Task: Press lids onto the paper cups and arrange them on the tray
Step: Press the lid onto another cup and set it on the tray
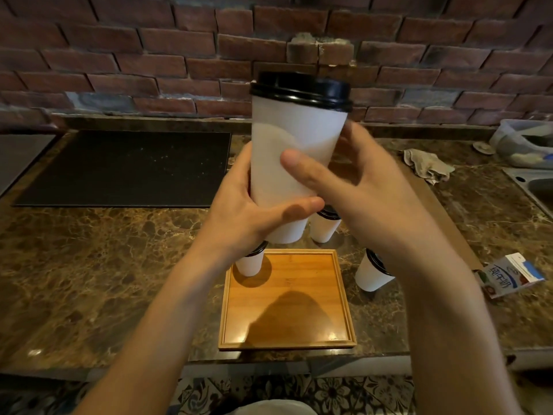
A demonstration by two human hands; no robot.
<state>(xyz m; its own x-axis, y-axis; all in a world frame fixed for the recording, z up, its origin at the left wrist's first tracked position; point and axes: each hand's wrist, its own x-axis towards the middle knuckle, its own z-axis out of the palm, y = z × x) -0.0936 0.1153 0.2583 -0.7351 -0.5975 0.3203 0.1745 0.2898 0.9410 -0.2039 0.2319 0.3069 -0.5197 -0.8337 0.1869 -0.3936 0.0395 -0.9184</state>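
Note:
I hold a tall white paper cup (291, 151) with a black lid (300, 89) up in the air, above the far edge of the wooden tray (287, 344). My left hand (254, 211) grips its lower part, thumb across the front. My right hand (353, 181) holds its right side, thumb on the front. One lidded white cup (250, 263) stands at the tray's far left corner. Another lidded cup (326, 227) stands on the counter behind the tray, and a third (372, 274) to the tray's right.
A black mat (128, 169) lies on the marble counter at the back left. A crumpled cloth (428, 166), a plastic bag (526, 145) and a sink edge (532, 184) are at the right. A milk carton (508, 275) lies near the right front. A brick wall backs the counter.

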